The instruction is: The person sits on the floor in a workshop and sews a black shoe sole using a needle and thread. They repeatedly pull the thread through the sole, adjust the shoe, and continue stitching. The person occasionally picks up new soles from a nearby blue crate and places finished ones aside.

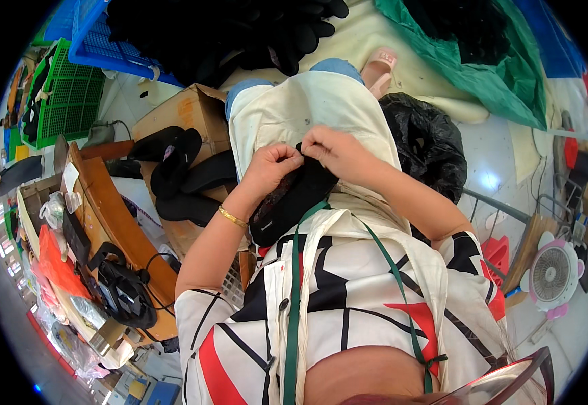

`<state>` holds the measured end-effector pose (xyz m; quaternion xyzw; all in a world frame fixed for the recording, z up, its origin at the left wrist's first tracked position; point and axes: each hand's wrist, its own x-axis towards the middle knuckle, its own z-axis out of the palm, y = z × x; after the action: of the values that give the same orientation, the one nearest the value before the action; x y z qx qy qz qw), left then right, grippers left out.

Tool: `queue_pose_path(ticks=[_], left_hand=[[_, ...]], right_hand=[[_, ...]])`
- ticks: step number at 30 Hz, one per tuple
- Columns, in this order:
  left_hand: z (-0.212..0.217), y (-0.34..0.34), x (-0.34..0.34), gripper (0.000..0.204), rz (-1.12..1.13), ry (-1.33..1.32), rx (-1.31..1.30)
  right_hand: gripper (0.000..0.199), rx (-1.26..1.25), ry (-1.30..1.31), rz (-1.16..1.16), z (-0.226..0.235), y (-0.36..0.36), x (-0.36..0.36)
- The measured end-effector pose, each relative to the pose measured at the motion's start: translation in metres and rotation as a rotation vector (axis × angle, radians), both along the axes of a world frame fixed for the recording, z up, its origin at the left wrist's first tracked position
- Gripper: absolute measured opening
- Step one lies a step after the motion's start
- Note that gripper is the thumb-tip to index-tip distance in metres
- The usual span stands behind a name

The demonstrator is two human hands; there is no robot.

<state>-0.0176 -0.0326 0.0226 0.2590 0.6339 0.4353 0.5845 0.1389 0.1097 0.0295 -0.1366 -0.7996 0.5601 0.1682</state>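
A black shoe [282, 214] with a dark patterned inside lies across my lap, on the cream apron [307, 111]. Thumb and fingertips of my left hand [275, 166] pinch together at the shoe's upper edge. Right beside it, my right hand [338, 152] is closed on the far end of the same shoe, the two sets of fingertips almost meeting. Whether a thread or other small thing is between them is too small to tell. More black shoes [199, 174] rest on a cardboard box [184, 111] to my left.
Ahead stands a blue crate [121, 50] beside a heap of black shoes [240, 34]. A green sack [442, 74] with dark contents is at the far right, a black plastic bag [422, 145] nearer. A wooden table [115, 209] is on the left, a fan [554, 275] on the right.
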Motion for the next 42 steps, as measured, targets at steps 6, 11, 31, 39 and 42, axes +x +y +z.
queue_pose_path(ticks=[6, 11, 31, 39, 42], left_hand=[[0.002, -0.004, -0.011, 0.009, 0.018, -0.272, -0.003], [0.006, -0.002, -0.004, 0.017, 0.047, -0.117, -0.157], [-0.016, 0.015, 0.025, 0.030, 0.207, 0.524, 0.289], [-0.022, 0.013, 0.021, 0.028, 0.086, 0.551, 0.210], [-0.016, 0.014, 0.012, 0.027, 0.072, 0.598, 0.282]], right_hand=[[0.014, 0.228, -0.340, -0.079, -0.003, 0.055, 0.024], [0.013, 0.359, -0.323, -0.112, -0.021, 0.054, 0.040], [0.008, -0.378, -0.038, -0.482, -0.012, 0.096, 0.081], [0.009, -0.394, 0.267, -0.397, 0.091, 0.053, 0.077], [0.012, -0.397, 0.295, -0.318, 0.101, 0.049, 0.075]])
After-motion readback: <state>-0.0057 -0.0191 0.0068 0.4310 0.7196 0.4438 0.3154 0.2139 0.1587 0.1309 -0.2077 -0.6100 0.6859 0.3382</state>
